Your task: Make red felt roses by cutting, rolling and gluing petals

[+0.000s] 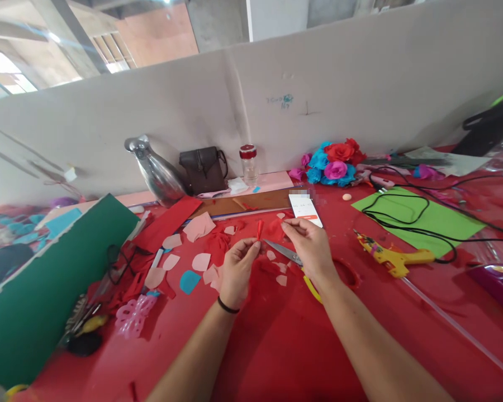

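Between thumb and fingers, my left hand [240,265] pinches a small rolled red piece [260,230] that points upward. My right hand [309,245] is closed in a pinch to the right of it; a bit of red material [274,228] shows by its fingertips, but what they hold is hard to make out. Scissors [284,252] with yellow handles lie on the red table, partly under my right hand. Pink petal-shaped pieces [201,262] and a blue one [190,282] are scattered left of my left hand.
A phone [305,209] lies beyond my hands. To the right are a yellow glue gun [396,258], black cable and a green sheet [419,215]. Behind stand a metal jug [161,176], brown bag [205,170], glass jar [248,166] and paper flowers [335,162]. A green board [58,290] rises left.
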Demonstrator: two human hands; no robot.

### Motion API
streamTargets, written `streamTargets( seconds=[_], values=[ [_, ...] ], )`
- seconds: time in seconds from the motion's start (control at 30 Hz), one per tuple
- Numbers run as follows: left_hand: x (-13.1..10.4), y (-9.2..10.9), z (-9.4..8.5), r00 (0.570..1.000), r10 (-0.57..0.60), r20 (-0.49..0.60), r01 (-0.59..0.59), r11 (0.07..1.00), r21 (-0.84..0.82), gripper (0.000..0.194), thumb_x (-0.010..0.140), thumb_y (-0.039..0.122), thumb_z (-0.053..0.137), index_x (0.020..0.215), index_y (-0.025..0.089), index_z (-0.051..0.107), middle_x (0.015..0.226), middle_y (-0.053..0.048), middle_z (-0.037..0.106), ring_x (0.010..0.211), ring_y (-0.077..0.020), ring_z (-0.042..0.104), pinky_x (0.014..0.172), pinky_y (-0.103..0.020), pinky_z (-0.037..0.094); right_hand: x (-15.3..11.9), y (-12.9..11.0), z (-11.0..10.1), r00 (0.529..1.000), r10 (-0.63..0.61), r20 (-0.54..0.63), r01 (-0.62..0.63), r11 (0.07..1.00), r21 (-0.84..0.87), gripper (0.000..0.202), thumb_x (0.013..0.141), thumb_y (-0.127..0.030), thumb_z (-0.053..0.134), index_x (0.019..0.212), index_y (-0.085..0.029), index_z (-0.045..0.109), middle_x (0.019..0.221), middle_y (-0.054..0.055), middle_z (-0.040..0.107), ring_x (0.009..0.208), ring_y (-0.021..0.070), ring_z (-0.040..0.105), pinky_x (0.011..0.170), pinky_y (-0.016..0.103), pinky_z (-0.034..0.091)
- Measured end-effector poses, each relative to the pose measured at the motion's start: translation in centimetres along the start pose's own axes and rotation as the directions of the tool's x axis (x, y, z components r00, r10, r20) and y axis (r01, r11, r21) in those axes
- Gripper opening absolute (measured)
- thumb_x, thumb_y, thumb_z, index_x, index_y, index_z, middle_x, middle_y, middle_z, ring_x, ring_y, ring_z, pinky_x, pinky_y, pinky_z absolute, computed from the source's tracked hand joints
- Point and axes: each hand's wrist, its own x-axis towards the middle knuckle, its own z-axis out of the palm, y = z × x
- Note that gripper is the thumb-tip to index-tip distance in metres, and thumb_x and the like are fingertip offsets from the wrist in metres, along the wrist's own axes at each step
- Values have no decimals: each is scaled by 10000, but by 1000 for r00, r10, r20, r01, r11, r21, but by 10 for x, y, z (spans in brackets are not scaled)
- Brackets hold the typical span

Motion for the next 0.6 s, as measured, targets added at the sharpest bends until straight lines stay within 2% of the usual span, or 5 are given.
streamTargets(
  seconds=[0.27, 0.47, 0.6],
  values=[
    [-2, 4, 2, 994, -6, -114, 3, 1000, -26, 236, 608, 306, 769, 784, 157, 717, 775, -22, 722, 731, -122, 627, 736, -238, 472, -1, 3, 0, 999, -50, -7, 50, 998, -34, 229, 711, -407, 659, 761, -184, 663, 714, 30, 705, 689, 192, 655, 657, 294, 499],
    [-2, 3, 2, 990, 50, -131, -44, 998, 54, 280, 599, 346, 776, 773, 132, 728, 620, -6, 676, 520, -80, 543, 527, -204, 434, 0, 6, 3, 999, -44, -2, 44, 999, 20, 243, 703, -413, 670, 766, -178, 667, 710, 31, 708, 672, 190, 661, 659, 301, 515],
    [-3, 1, 4, 987, 85, -138, -74, 994, 83, 243, 603, 320, 769, 751, 132, 725, 611, -9, 680, 512, -93, 581, 524, -205, 468, 0, 8, 4, 999, -48, 15, 48, 998, 52, 243, 712, -414, 666, 772, -179, 668, 718, 35, 710, 679, 190, 667, 672, 309, 533]
  ],
)
